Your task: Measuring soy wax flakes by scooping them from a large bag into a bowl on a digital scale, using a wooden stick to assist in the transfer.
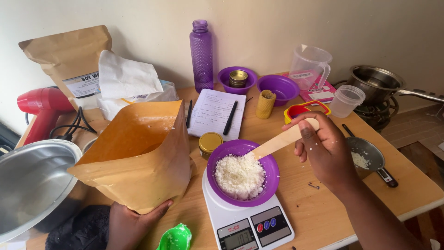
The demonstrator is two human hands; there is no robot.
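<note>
I see a purple bowl [243,172] sitting on a white scale [247,217] near the front of the tabletop [319,203]. The bowl is full of white flakes [239,176]. It sits on the scale so the flakes can be weighed, I think.

My right hand [323,148] is closed around a flat wooden stick [282,140]. The far end of the stick dips into the bowl and touches the flakes. A few white bits stick to my fingers.

My left hand [134,222] grips the bottom of a big brown bag [138,157]. The bag is tipped so its open mouth faces me, just beside the bowl. I think I hold it this way to keep it from falling over. White bits cling inside it.

A small jar with a gold lid [209,142] stands between the bag and the bowl. A green thing [175,238] with white bits lies by the scale.

Farther back lies a notebook [215,113] with a black pen [230,118] on it. Behind that is a purple bottle [201,55], and two more purple bowls. One holds a gold tin [238,78]; the other [278,88] looks empty.

To the right a little strainer [365,155] holds some white flakes. A clear cup [347,100] and a jug [311,66] look empty. A big metal pan [32,180] is at the left.
</note>
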